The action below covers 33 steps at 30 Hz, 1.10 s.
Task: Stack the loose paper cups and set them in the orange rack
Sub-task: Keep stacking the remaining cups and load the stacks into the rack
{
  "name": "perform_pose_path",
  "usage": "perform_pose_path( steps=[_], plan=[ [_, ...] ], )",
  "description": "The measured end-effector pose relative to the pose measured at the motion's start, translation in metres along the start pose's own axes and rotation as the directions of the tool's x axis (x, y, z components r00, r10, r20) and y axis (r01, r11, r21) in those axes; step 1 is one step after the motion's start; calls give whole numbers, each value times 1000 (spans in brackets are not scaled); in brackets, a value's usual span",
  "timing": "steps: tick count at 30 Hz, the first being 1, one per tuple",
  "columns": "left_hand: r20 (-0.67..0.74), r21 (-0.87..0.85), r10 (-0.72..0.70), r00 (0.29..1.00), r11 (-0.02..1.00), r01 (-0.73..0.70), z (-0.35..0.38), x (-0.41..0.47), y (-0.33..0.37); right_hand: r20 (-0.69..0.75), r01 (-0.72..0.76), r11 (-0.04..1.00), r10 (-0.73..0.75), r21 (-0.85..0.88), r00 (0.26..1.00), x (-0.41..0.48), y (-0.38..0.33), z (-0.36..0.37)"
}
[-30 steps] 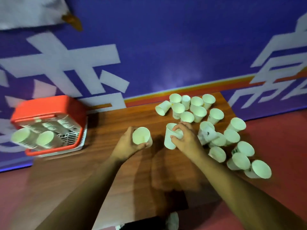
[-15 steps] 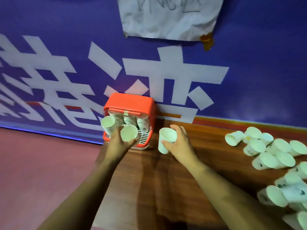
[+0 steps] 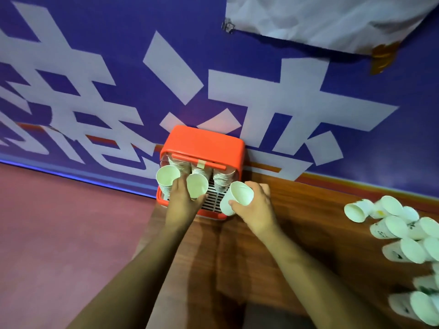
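The orange rack (image 3: pixel 204 143) stands at the table's back left corner against the wall, with several stacks of white paper cups inside. My left hand (image 3: pixel 183 200) grips a paper cup (image 3: pixel 197 189) at the rack's front, beside a stack of cups (image 3: pixel 167 179) on the rack's left side. My right hand (image 3: pixel 255 208) holds another paper cup (image 3: pixel 237 197) tilted toward me, just right of the rack's front. Several loose cups (image 3: pixel 403 236) lie in a heap at the table's right side.
The wooden table (image 3: pixel 308 224) runs from the rack to the right edge of view. A blue banner wall (image 3: pixel 118 91) with white characters rises behind it. Red floor (image 3: pixel 59 233) lies left of the table. A white sheet (image 3: pixel 320 17) hangs on the wall.
Both hands carried their cups from the table's middle leftward to the rack. The left cup now sits at the rack's front opening; the view swung left with them.
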<state>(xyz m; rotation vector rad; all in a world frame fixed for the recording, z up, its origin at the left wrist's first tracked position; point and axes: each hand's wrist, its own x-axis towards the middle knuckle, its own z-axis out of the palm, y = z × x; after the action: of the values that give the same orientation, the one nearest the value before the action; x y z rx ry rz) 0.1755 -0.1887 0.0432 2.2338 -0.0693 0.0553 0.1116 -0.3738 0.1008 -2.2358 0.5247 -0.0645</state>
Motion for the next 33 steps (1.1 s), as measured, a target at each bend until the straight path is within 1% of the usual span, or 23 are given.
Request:
perform_pose_path(
  steps=[2,4,6,9,12,15,18,20,24,26,28,30,33],
  plan=[
    [17,15,-10,1000,1000,10,6,5,-6,-11,-24,1000,23,-12,1000,5,0,7],
    [31,67,8,1000,998,-10,13,8,-14,-22,-25,1000,25,-10,999,6,1,11],
    [39,125,62,997,990,-67,19,8,-19,-22,-1,1000,1,-1,1000,5,3,14],
    [46,119,80,996,989,-85,21,6,-28,-12,43,999,-42,25,999,6,4,19],
    [49,58,45,998,997,-48,13,-3,-32,-19,62,996,-61,68,998,11,-2,27],
    [3,-1,1,1000,1000,-1,-2,-9,-27,-16,78,991,-77,113,997,16,-10,37],
    [-17,-150,-76,997,986,73,-19,-7,-20,-6,95,983,-95,157,995,19,-15,52],
    [9,-228,-116,993,967,115,-25,-2,-24,-15,147,977,-146,152,989,20,-17,65],
    [76,-287,-155,985,943,171,-32,7,-31,-72,296,947,-289,120,954,25,-19,89],
    [115,-335,-148,982,925,179,-32,8,-32,-82,347,934,-340,87,937,29,-19,99],
    [155,-363,-113,981,917,163,-29,8,-35,-20,348,935,-347,65,937,33,-18,108],
    [191,-359,-76,979,923,142,-24,8,-42,93,318,947,-321,38,943,38,-15,116],
    [209,-272,-24,978,959,82,-16,11,-54,237,267,963,-268,34,934,47,-10,123]
  ],
)
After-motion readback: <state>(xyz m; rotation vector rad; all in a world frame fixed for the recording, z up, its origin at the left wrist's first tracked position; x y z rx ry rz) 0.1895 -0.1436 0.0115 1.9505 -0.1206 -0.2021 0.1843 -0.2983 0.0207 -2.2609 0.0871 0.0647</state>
